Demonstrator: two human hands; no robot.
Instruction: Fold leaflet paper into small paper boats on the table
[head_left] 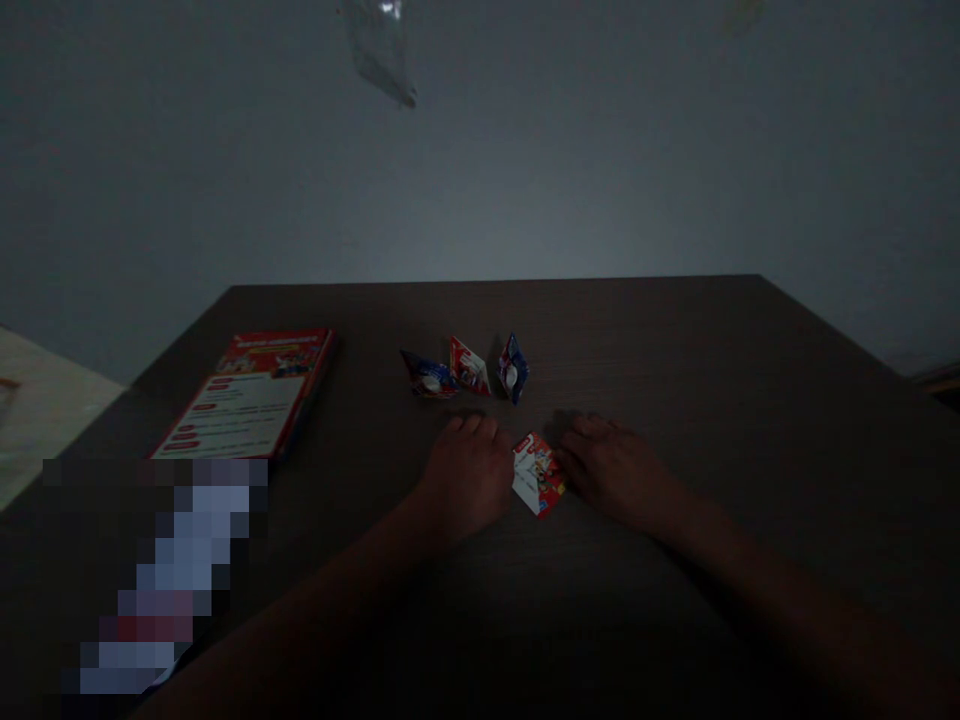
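A small square of folded paper [537,474], printed red and white with cartoon figures, lies on the table between my hands. My left hand [466,476] is closed at its left edge, fingers curled downward and the thumb hidden. At the opposite corner, my right hand [613,472] grips the paper, its fingers bent together. Just beyond them stand three folded paper shapes: a dark blue one [429,377], a red and white one [470,367] and another blue one [513,369]. The dim light hides fine detail of the fingertips.
To the left lies a thick red and white printed book or stack of sheets [244,405]. A pixelated area covers whatever lies nearer on that side. The dark wooden table [675,340] meets a pale wall [600,150], where a clear plastic bag [380,45] hangs.
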